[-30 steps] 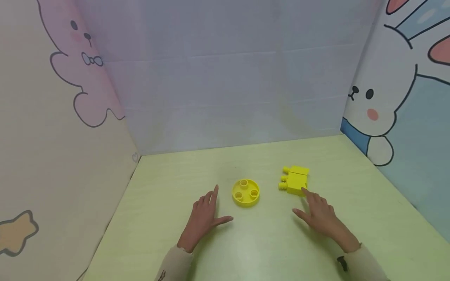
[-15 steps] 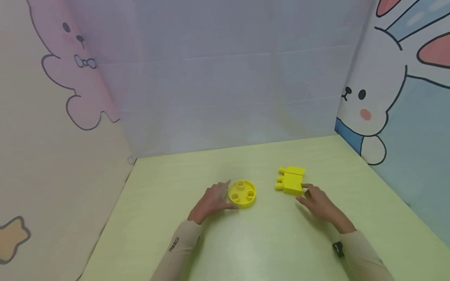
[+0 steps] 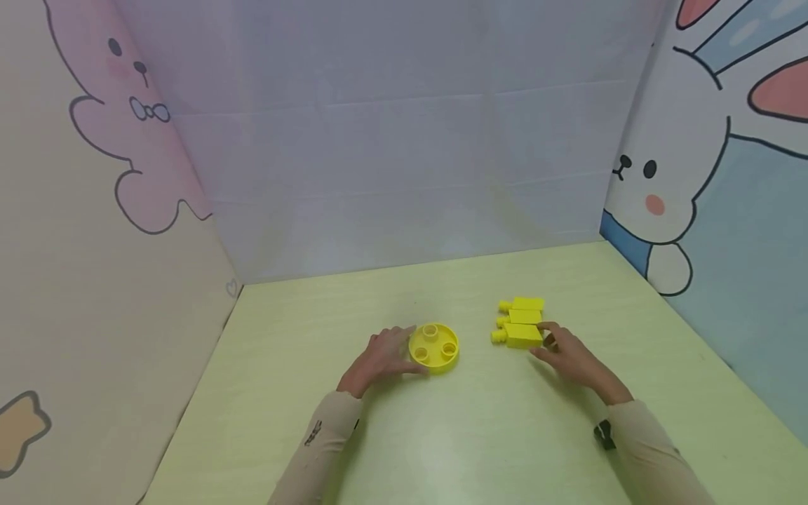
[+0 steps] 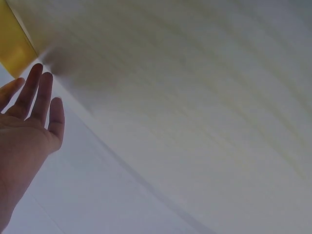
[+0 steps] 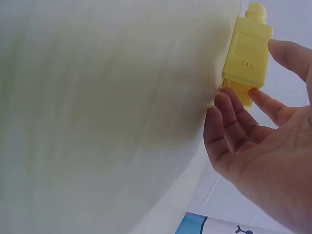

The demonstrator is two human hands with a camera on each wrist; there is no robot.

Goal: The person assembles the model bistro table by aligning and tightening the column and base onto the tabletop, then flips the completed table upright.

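Observation:
In the head view, a shallow round yellow base (image 3: 433, 358) with three round sockets lies on the table. My left hand (image 3: 377, 359) is at its left side, fingertips at the far left rim and thumb at the near rim. The left wrist view shows loosely extended fingers (image 4: 40, 95) beside the yellow wall (image 4: 13, 46). To the right, three yellow blocks with ridged knobs lie side by side. My right hand (image 3: 573, 358) pinches the right end of the nearest block (image 3: 522, 336) between thumb and index finger. That block (image 5: 249, 46) reads 148 in the right wrist view.
Just behind the pinched block lie the middle block (image 3: 525, 318) and the far block (image 3: 529, 304), knobs pointing left. The pale yellow-green table (image 3: 328, 315) meets a plain back wall (image 3: 379, 140) and side walls with cartoon animals.
My left hand has moved right and forward to the round base. My right hand's thumb and index finger have closed on the nearest block, and the blocks have turned slightly, showing gaps between them.

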